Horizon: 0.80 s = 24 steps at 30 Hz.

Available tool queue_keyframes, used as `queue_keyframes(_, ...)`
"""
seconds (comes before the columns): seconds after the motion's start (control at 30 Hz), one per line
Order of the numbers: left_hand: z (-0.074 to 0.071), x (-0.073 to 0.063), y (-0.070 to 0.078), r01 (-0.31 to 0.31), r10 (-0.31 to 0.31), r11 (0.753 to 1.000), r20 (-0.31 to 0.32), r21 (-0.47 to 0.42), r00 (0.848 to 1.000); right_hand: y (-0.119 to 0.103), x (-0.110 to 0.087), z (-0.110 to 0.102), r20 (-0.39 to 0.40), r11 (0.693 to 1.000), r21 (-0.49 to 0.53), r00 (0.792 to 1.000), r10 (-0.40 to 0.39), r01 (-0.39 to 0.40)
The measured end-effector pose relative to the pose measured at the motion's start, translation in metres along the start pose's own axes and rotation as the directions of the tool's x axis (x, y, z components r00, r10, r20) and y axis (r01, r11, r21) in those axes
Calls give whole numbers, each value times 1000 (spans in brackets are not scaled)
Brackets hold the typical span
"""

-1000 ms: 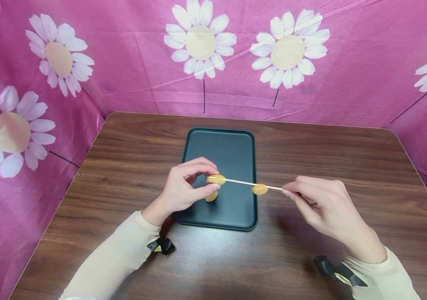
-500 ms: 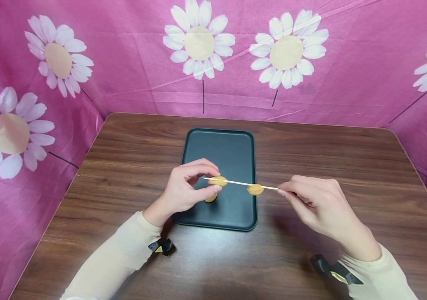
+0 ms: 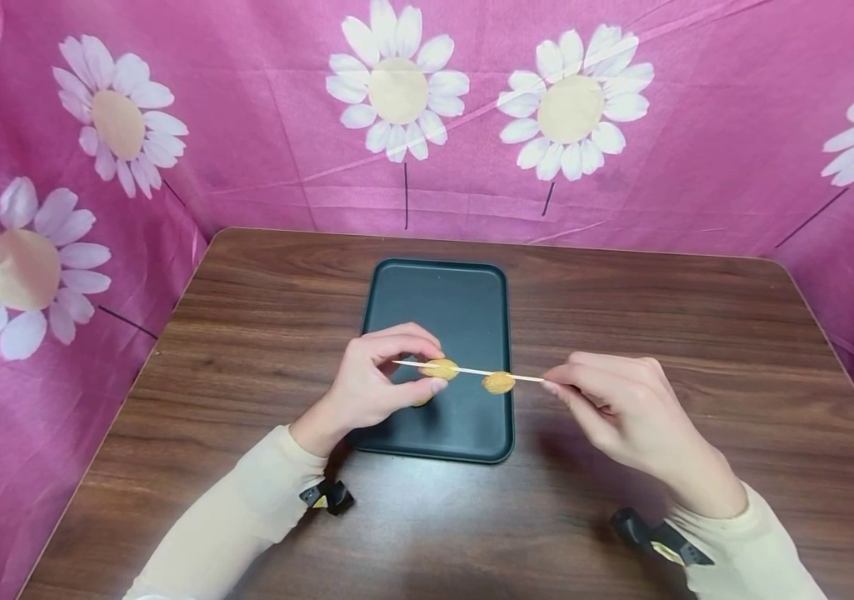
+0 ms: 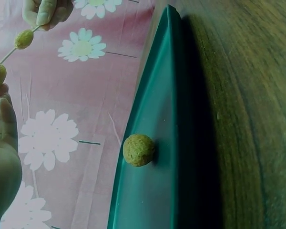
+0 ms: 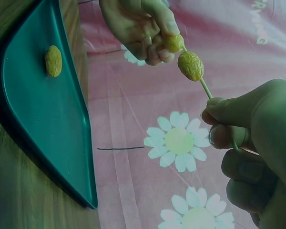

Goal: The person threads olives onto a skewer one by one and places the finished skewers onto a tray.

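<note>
Half-hiding a loose piece [image 4: 138, 150] at seven o'clock in the tray [image 3: 464, 312], the left hand [image 3: 376, 379] is pinching another piece [image 3: 443, 370]; at three o'clock, the right hand [image 3: 625, 408] is pinching the stick [image 3: 471, 372].

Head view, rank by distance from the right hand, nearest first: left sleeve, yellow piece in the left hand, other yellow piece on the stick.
1. Other yellow piece: on the stick, toward the end the right hand pinches.
2. Left-hand yellow piece: farther along, held by the left hand.
3. Left sleeve: beyond that hand, lower left.
</note>
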<state>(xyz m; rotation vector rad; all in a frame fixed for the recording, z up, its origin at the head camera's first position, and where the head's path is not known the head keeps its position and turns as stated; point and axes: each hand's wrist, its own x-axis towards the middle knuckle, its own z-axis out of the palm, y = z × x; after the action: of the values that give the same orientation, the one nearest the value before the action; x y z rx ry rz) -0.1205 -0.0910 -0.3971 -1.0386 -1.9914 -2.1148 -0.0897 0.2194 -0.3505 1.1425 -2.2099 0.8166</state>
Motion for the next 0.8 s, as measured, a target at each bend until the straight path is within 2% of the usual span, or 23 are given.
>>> queue_keyframes(0.27, 2, -1, -3, -22, 22, 1000, -2, 16, 1000, -2, 1, 3, 9, 1000, -6, 1000, 1, 0)
queue_keyframes(0.8, 5, -2, -5, -2, 2, 1000, -6, -14, 1000, -3, 5, 8, 12, 1000, 12, 1000, -3, 2)
